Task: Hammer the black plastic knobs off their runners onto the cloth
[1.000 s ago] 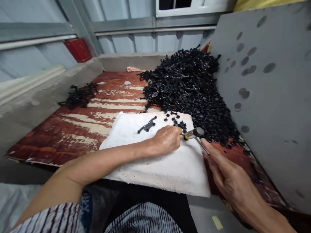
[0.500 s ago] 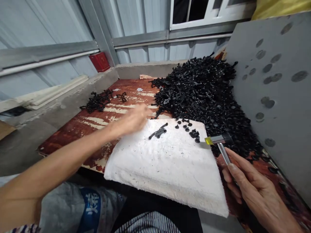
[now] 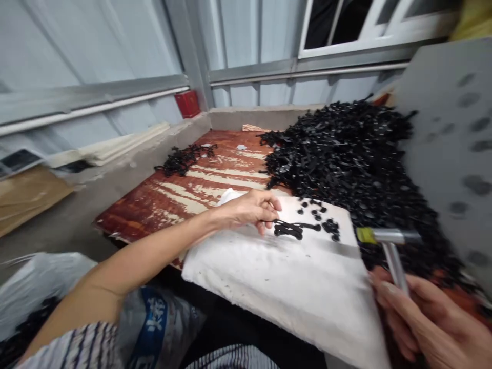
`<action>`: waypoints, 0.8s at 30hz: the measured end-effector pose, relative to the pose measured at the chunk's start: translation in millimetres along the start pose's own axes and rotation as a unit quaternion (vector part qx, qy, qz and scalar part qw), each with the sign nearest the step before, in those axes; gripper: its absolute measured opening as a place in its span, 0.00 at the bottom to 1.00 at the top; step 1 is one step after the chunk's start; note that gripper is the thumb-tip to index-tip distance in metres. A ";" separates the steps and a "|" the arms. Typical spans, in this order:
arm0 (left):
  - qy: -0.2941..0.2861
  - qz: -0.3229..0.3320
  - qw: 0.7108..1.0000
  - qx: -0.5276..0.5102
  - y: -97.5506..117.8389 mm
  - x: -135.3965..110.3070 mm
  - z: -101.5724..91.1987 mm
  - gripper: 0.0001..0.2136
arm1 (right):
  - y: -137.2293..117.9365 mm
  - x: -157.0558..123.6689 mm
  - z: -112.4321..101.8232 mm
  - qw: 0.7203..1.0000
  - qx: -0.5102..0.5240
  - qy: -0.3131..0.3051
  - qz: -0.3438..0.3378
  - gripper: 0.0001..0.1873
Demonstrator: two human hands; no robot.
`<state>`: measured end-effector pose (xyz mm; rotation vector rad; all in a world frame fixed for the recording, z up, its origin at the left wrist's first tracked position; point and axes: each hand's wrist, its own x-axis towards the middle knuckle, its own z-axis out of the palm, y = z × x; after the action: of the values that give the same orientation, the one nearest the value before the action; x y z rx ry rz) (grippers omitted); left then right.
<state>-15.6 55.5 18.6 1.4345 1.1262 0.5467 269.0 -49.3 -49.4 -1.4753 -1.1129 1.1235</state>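
My left hand (image 3: 251,209) rests on the white pad (image 3: 269,266), fingers curled and pinched at the end of a black plastic strip piece (image 3: 294,228) lying there. Several small black round parts (image 3: 326,223) lie just right of it on the pad. At the lower right, my right hand (image 3: 426,318) is wrapped round the metal handle of a small hammer (image 3: 388,237), whose head with a yellow tip hovers over the pad's right edge. A large heap of black plastic parts (image 3: 346,159) fills the back right of the red worn board (image 3: 200,184).
A small pile of black pieces (image 3: 182,159) lies at the board's far left. A grey spotted panel (image 3: 453,138) stands along the right. A red box (image 3: 187,103) sits by the wall post. A printed plastic bag (image 3: 154,323) lies below the board near my lap.
My left hand swung out left over the board, then came back to the pad and took hold of the black strip. The hammer lifted off the pad and moved right. The camera turned left.
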 end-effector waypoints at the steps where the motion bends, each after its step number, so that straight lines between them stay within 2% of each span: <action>1: -0.038 -0.023 0.997 -0.060 2.5 -0.5 7.3 0.08 | -11.0 -2.3 5.3 1.000 -0.017 -0.007 -0.007 0.15; 4: -0.118 -0.088 0.977 -0.151 8.1 -1.3 30.6 0.09 | -37.0 -5.9 18.8 0.996 -0.013 -0.012 -0.082 0.19; 5: -0.135 -0.104 0.971 -0.164 9.2 -1.3 38.1 0.09 | -41.8 -6.7 21.5 0.995 -0.021 -0.047 -0.087 0.19; 8: -0.159 -0.135 0.959 -0.191 10.9 -1.5 57.1 0.09 | -45.0 -11.0 24.0 0.988 -0.046 -0.106 -0.099 0.13; 10: -0.155 -0.152 0.955 -0.203 10.4 -2.0 65.5 0.09 | -42.2 -15.0 22.6 0.988 -0.035 -0.116 -0.092 0.12; 14: -0.138 -0.201 0.950 -0.196 8.8 -3.8 74.2 0.07 | -40.1 -20.8 17.7 0.993 0.008 -0.112 -0.040 0.15; 19: -0.102 -0.229 0.953 -0.172 14.8 -3.5 82.3 0.06 | -45.9 -23.5 15.9 0.988 0.019 -0.152 -0.014 0.14; 24: -0.088 -0.245 0.951 -0.165 21.0 -1.6 86.8 0.07 | -42.7 -21.4 18.9 0.995 0.024 -0.099 -0.006 0.14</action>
<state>63.9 14.8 19.8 0.8527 1.1340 0.2313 242.0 -61.2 -7.4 -1.3404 -1.2183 1.3005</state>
